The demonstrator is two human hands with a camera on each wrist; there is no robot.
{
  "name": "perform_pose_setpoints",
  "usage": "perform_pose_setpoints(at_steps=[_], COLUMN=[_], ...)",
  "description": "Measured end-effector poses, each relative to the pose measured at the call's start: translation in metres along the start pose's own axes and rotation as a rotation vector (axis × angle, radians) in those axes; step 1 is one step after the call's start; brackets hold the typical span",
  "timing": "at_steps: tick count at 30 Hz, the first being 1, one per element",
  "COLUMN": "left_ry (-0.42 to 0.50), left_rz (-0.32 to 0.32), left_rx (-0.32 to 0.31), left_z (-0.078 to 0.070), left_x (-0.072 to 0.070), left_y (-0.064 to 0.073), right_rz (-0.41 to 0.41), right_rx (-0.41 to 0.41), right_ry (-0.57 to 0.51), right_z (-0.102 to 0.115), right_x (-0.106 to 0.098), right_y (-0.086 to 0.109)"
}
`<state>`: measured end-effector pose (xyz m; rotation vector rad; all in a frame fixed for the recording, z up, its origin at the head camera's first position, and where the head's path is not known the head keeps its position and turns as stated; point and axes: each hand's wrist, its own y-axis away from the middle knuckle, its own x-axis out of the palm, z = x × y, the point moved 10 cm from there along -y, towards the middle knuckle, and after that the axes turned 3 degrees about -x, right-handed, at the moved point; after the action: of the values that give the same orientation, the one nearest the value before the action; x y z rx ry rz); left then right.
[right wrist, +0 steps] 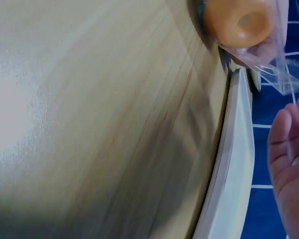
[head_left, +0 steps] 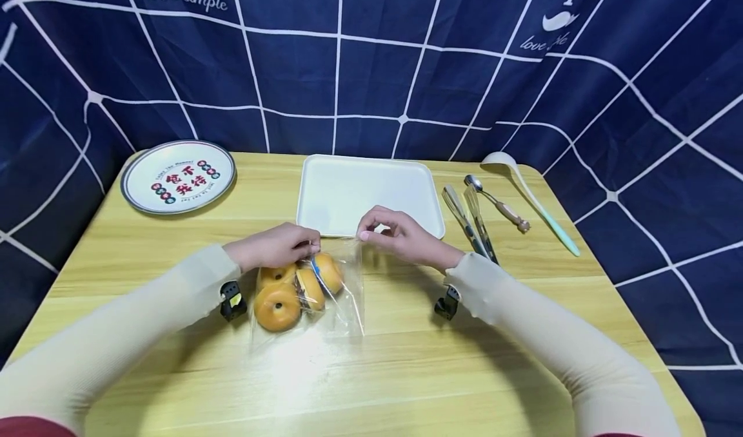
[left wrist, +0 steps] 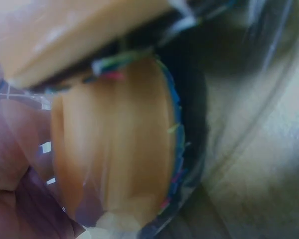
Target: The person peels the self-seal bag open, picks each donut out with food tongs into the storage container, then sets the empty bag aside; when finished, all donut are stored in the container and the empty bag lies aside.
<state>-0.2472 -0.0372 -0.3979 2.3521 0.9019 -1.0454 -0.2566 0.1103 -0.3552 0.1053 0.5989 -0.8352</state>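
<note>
A clear plastic bag (head_left: 351, 311) holds several doughnuts (head_left: 278, 307), some plain side up, others on edge. Its upper left part is gripped by my left hand (head_left: 275, 245), with curled fingers. At the upper right corner, my right hand (head_left: 403, 234) pinches the film between thumb and fingers. In the left wrist view, a doughnut (left wrist: 114, 149) with a dark, sprinkled coating presses against the film close to the left palm. The right wrist view shows a plain doughnut (right wrist: 236, 22) through the bag, above and left of the right hand (right wrist: 291, 174).
Just behind the bag lies a white rectangular tray (head_left: 368, 189). A round plate (head_left: 139, 179) with red lettering stands back left. To the right are metal tongs (head_left: 464, 218), a metal spoon (head_left: 493, 202) and a ladle (head_left: 536, 205) with a mint handle. Dark blue cloth hangs around the table (head_left: 418, 372).
</note>
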Motion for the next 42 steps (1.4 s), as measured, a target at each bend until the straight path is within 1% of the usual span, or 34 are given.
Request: perform_pose_setpoints(at_steps=[4, 7, 9, 11, 14, 16, 18, 20, 22, 25, 30, 35, 37, 42], left_ry=[-0.024, -0.036, -0.029, -0.027, -0.031, -0.035, -0.035, -0.038, -0.044, -0.063, -0.081, -0.097, -0.101, -0.093], left_rz=[-0.009, -0.019, -0.027, -0.036, -0.056, -0.069, -0.079, -0.081, -0.086, -0.097, -0.109, -0.113, -0.114, -0.114], left_rx=[0.004, 0.010, 0.010, 0.006, -0.005, -0.007, -0.006, -0.010, -0.007, -0.016, -0.032, -0.052, -0.051, -0.039], left_z=[-0.002, -0.003, -0.003, -0.002, -0.002, -0.003, -0.004, -0.003, -0.004, -0.003, -0.004, -0.005, -0.007, -0.010], left_x=[0.001, 0.001, 0.000, -0.001, -0.004, -0.005, -0.007, -0.007, -0.008, -0.009, -0.011, -0.013, -0.013, -0.015], left_y=[0.001, 0.002, 0.003, 0.004, 0.005, 0.006, 0.007, 0.007, 0.009, 0.011, 0.012, 0.014, 0.014, 0.013], right_rz=[-0.043, -0.113, -0.153, -0.167, -0.122, -0.083, -0.062, -0.053, -0.048, -0.047, -0.058, -0.056, -0.057, -0.073], right_rx=[0.045, 0.072, 0.091, 0.111, 0.136, 0.165, 0.197, 0.236, 0.275, 0.307, 0.336, 0.312, 0.300, 0.292], right_ry=[-0.013, 0.012, 0.073, 0.149, 0.300, 0.393, 0.486, 0.556, 0.601, 0.612, 0.609, 0.690, 0.719, 0.718], right_z=[-0.006, -0.004, 0.002, 0.009, 0.021, 0.026, 0.030, 0.031, 0.030, 0.029, 0.027, 0.032, 0.033, 0.034], right_x=[-0.004, -0.010, -0.012, -0.010, 0.001, 0.010, 0.016, 0.019, 0.022, 0.024, 0.025, 0.028, 0.029, 0.029], right_y=[0.000, 0.001, 0.003, 0.004, 0.003, 0.002, 0.001, -0.001, -0.003, -0.006, -0.008, -0.011, -0.012, -0.011])
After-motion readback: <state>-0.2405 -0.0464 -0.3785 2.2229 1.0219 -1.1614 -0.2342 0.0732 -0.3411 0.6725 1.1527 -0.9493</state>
